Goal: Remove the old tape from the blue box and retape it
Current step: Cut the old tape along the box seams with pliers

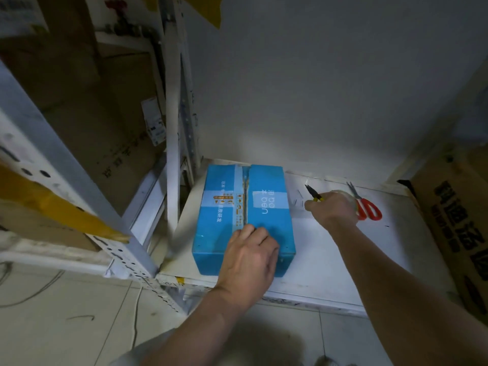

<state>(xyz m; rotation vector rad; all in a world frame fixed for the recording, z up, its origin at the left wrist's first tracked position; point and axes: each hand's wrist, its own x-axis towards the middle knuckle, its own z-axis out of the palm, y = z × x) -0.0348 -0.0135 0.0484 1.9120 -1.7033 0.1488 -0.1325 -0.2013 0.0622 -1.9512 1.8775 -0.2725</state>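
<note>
A blue box lies on a white low shelf board, its two top flaps meeting at a centre seam. Strips of clear old tape cross the lid. My left hand rests on the near end of the box, fingers spread over the seam and front edge. Right of the box, my right hand grips a small tool with a yellow handle and dark pointed tip. A clear tape roll sits partly hidden behind that hand.
Red-handled scissors lie on the board right of my right hand. A white wall closes the back. Metal shelving uprights and cardboard boxes stand at left. A brown printed carton stands at right. Tiled floor with cables is below.
</note>
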